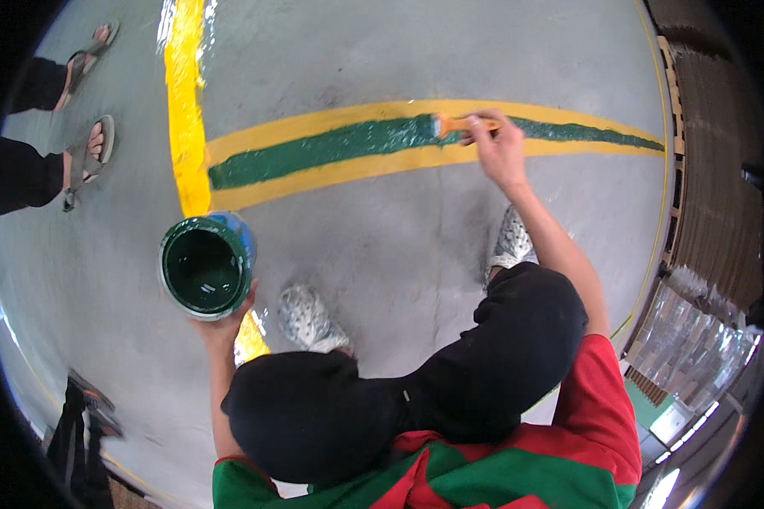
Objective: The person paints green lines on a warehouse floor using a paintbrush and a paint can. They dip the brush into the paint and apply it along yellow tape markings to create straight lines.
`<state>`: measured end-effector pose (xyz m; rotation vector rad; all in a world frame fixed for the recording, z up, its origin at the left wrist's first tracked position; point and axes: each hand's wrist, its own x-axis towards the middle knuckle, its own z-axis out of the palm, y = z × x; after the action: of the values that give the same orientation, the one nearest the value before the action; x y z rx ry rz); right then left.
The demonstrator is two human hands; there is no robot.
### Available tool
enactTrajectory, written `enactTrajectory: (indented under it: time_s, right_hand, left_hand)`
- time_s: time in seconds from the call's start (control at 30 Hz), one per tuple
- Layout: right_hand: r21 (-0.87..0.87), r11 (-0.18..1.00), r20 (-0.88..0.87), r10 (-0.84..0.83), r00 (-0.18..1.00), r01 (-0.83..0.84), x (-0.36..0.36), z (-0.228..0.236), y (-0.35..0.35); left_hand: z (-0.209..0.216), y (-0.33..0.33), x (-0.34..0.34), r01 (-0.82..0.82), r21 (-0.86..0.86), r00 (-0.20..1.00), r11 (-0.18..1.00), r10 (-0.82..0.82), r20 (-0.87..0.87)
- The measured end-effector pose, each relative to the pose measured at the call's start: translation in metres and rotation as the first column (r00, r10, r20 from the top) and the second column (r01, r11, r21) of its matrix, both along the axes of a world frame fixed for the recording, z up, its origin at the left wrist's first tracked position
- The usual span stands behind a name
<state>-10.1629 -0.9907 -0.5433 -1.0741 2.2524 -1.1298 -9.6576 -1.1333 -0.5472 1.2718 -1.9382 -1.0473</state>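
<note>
My right hand is closed around the orange handle of a paintbrush. Its bristles touch a green painted stripe on the grey floor, which runs between two yellow bands. Toward the right the green narrows. Low at the left, my left hand grips a paint can from beneath and the side; most of its fingers are hidden behind the can. Dark green paint shows inside, and green coats the rim. The can is held near the end of a glossy bright yellow line.
At the left edge stand a person's sandalled feet; another person's dark-clad leg shows at lower left. Stacked brown sheets on wooden pallets line the right side. Beneath me are my covered shoes and bent knees in black trousers.
</note>
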Motion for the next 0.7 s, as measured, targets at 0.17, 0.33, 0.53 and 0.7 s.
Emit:
enactTrajectory:
  time_s: [0.17, 0.33, 0.53, 0.7]
  right_hand:
    - [0.067, 0.994, -0.067, -0.082, 0.994, 0.087, -0.069, -0.028, 0.043]
    - [0.163, 0.978, -0.422, -0.05, 0.905, 0.13, -0.176, -0.014, 0.124]
    - [0.485, 0.858, -0.582, 0.46, 0.671, -0.168, -0.134, -0.042, 0.085]
    - [-0.36, 0.894, -0.098, 0.247, 0.964, -0.266, -0.047, -0.059, 0.039]
  left_hand:
    - [-0.002, 0.006, -0.032, -0.071, -0.041, 0.982, 0.997, 0.077, 0.17]
    - [0.007, 0.024, -0.071, -0.236, -0.226, 0.939, 0.945, 0.281, 0.196]
    - [0.06, 0.036, -0.162, -0.298, -0.276, 0.941, 0.914, 0.33, 0.078]
    - [0.106, 0.054, -0.221, -0.243, -0.253, 0.952, 0.936, 0.28, 0.121]
